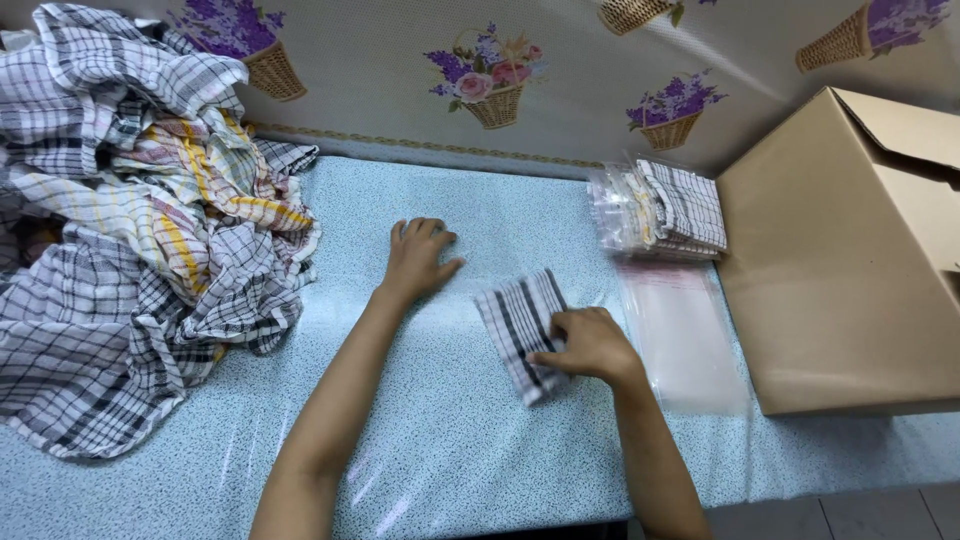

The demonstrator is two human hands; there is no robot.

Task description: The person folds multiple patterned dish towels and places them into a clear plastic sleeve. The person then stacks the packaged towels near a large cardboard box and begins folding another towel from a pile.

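Head view: clear bags [655,208] hold folded checked cloths beside cardboard box [840,270].

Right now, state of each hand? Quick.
Left hand: open, flat on the table, holding nothing.
Right hand: pressing on the folded checked cloth; a real grip cannot be told.

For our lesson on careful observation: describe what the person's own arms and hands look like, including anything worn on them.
Both arms are bare for as far as the picture shows them, with no sleeves in sight. The left hand and the right hand wear no gloves, and no rings, watch or bracelets can be seen. The fingernails look short and plain. No marks or bandages show on either arm.
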